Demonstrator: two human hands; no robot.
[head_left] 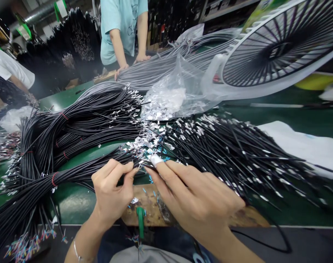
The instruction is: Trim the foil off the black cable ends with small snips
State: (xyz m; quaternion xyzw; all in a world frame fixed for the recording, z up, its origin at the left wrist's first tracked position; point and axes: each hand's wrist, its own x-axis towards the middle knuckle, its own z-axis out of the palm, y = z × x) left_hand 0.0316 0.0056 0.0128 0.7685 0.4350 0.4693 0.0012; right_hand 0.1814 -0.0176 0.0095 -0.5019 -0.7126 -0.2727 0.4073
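Note:
My left hand (113, 191) pinches the tip of a black cable (81, 171) from the bundle lying to the left. My right hand (193, 197) is closed in a pinch just right of it, fingertips meeting the left ones at a small silver terminal (141, 167). A taped fingertip shows on the right hand. Both hands hover over a worn wooden block (148, 210) at the table's near edge. A heap of loose silver terminals (147, 144) lies just beyond the fingertips.
Bundles of black cables (73, 124) tied with red bands fan left; terminated black cables (237, 153) spread right. A clear plastic bag (177, 91) of terminals, grey cables (155, 69), a fan guard (278, 47) and white cloth (305, 146) lie on the green table (81, 201). Another person's hands (121, 69) rest opposite.

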